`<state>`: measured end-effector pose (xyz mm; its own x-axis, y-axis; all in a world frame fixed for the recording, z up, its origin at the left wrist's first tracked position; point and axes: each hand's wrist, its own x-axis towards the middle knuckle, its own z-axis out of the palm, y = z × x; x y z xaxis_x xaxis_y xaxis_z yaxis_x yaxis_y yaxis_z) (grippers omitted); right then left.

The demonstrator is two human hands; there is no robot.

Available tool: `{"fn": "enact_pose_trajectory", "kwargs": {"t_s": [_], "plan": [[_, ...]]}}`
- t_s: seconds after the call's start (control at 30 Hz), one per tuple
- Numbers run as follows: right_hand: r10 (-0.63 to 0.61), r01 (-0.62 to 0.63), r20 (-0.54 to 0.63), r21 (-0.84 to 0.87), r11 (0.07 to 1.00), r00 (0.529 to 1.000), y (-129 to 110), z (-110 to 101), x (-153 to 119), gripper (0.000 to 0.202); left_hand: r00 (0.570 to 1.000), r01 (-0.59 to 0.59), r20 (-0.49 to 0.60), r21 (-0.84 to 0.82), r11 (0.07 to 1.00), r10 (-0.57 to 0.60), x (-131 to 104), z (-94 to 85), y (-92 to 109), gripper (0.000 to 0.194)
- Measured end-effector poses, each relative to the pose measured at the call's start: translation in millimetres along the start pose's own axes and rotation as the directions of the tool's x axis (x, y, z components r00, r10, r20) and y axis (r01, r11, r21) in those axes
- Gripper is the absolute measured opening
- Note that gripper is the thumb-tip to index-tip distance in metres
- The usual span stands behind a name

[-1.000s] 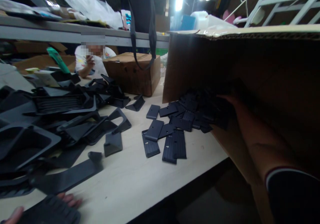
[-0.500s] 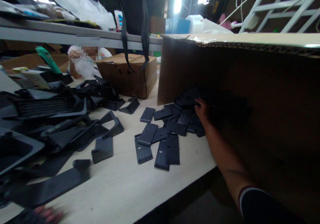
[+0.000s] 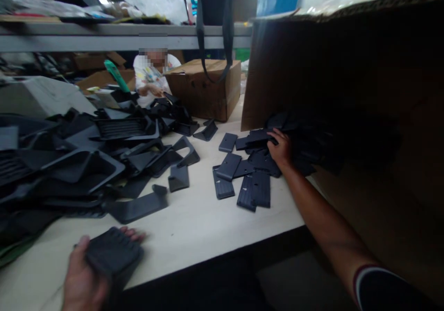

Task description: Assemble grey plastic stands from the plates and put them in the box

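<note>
- The right hand (image 3: 280, 148) reaches to the mouth of the large carton (image 3: 255, 80), its fingers curled at the end of 1 flat black plate (image 3: 258, 137); I cannot tell whether they have closed on it or only touch it.
- That plate lies among overlapping loose plates (image 3: 229, 166), so drawing it out could drag neighbours along; the cause would be their edges catching on each other.
- The carton's inside is very dark, and fingers working there by feel might pick up 2 plates in place of 1.
- The left hand (image 3: 85, 269) is wrapped around a dark ribbed piece (image 3: 114, 253), thumb on 1 side and fingertips on the other, near the front edge of the table (image 3: 197, 209); a loosened grip there could let it drop to the floor.
- The ribbed piece looks matte, with a row of ridges at its far end, though blur hides finer detail.
- The flat plate looks thin, straight-edged and matte; some loose plates nearby show grooved faces, others smooth ones with a small hole.
</note>
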<state>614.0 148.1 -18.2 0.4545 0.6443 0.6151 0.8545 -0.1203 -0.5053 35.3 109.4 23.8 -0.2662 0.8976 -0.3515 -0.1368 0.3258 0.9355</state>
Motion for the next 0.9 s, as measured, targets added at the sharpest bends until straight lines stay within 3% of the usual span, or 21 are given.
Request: {"fn": "enact_pose_trajectory", "kwargs": {"t_s": [0.07, 0.13, 0.23, 0.37, 0.53, 0.7, 0.8, 0.9], "plan": [[-0.050, 0.047, 0.050, 0.065, 0.997, 0.997, -19, 10, -8, 0.045, 0.984, 0.171, -0.028, -0.153, 0.973, -0.177, 4, -3.0, 2, 0.053], [-0.097, 0.087, 0.089, 0.113, 0.990, 0.991, -39, 20, -17, 0.047, 0.970, 0.236, 0.002, -0.261, 0.936, -0.244, 4, -4.3, 2, 0.051], [-0.152, 0.134, 0.120, 0.148, 0.980, 0.981, -67, 28, -30, 0.056, 0.985, 0.172, 0.026, -0.303, 0.937, -0.172, 2, -5.5, -2, 0.052], [-0.234, 0.207, 0.162, 0.170, 0.963, 0.959, -94, 18, -37, 0.065, 0.993, 0.120, 0.028, -0.374, 0.920, -0.118, 0, -7.7, -11, 0.054], [-0.289, 0.254, 0.225, 0.172, 0.952, 0.931, -120, -9, -20, 0.060, 0.996, 0.089, 0.068, -0.445, 0.891, -0.065, -5, -6.6, -18, 0.051], [-0.337, 0.308, 0.237, 0.152, 0.939, 0.911, -145, -32, 5, 0.065, 0.983, 0.122, 0.173, -0.359, 0.925, -0.062, -20, -3.7, -21, 0.041], [-0.324, 0.279, 0.189, 0.229, 0.933, 0.927, -156, -41, 16, 0.070, 0.969, 0.163, 0.226, -0.282, 0.946, -0.100, -33, -6.0, -21, 0.038], [-0.231, 0.182, 0.132, 0.306, 0.935, 0.964, -163, -41, 18, 0.072, 0.947, 0.212, 0.292, -0.251, 0.944, -0.135, -50, -14.9, -20, 0.044]]}}
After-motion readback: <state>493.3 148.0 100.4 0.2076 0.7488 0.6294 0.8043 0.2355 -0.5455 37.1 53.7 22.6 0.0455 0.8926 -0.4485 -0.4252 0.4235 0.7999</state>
